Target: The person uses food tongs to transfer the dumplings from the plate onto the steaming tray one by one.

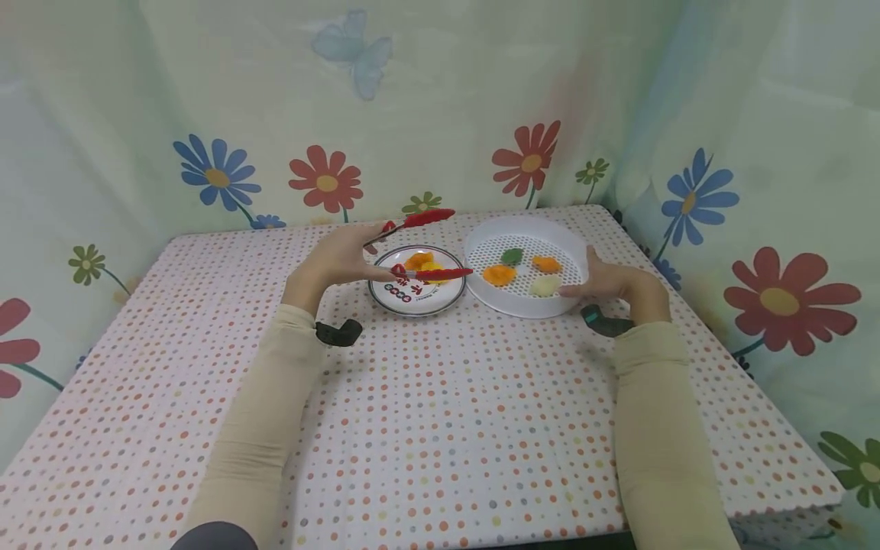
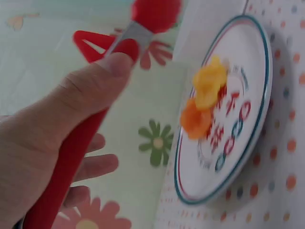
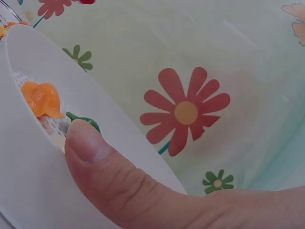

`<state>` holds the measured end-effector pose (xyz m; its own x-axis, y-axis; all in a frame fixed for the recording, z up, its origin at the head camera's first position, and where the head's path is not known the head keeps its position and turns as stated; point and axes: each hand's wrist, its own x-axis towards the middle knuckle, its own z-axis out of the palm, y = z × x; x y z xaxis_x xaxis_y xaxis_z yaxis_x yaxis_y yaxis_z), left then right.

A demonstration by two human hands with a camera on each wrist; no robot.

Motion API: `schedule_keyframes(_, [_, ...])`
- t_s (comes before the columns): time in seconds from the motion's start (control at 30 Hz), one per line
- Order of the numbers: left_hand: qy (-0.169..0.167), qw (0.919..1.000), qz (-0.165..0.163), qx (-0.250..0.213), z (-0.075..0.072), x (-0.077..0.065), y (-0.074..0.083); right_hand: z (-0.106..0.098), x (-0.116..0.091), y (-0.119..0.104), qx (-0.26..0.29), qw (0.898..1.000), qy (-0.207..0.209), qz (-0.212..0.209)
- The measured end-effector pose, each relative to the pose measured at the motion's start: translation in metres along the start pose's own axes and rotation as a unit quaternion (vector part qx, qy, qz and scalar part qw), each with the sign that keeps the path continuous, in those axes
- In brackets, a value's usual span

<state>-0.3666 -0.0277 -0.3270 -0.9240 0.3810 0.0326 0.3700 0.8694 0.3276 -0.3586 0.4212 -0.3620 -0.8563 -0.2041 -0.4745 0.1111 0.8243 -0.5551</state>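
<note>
In the head view my left hand (image 1: 337,256) holds red-tipped tongs (image 1: 443,273), their arms spread apart over a white plate (image 1: 450,294). The left wrist view shows the thumb pressing one red tongs handle (image 2: 71,157). Pieces of orange (image 2: 194,119) and yellow (image 2: 209,83) food, possibly dumplings or pasta, lie on the plate. To the right stands a round white steamer basket (image 1: 516,307) with a perforated bottom. Inside it are two orange pieces (image 1: 499,275), a green piece (image 1: 512,256) and a pale piece (image 1: 545,286). My right hand (image 1: 608,281) grips the basket's right side, its thumb along the wall.
A dotted cloth covers the table (image 1: 426,428). Behind and beside it hangs a flowered curtain (image 1: 440,99). The plate and basket stand close together near the back edge. Dark wrist bands (image 1: 338,333) sit at both sleeves.
</note>
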Motion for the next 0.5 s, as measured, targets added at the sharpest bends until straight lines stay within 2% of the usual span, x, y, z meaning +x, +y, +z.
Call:
schedule_keyframes(0.1, [-0.018, 0.9997, -0.011, -0.012, 0.004, -0.001, -0.015, 0.000, 0.001, 0.004, -0.011, 1.000, -0.002, 0.009])
schedule_keyframes(0.23, [-0.031, 0.9992, -0.024, -0.009, 0.009, 0.000, -0.026, 0.000, 0.005, 0.006, -0.005, 1.000, 0.001, 0.009])
schedule_keyframes(0.5, [-0.046, 0.9982, -0.036, 0.008, 0.012, 0.000, -0.033, -0.001, 0.010, 0.004, -0.010, 1.000, -0.003, 0.010])
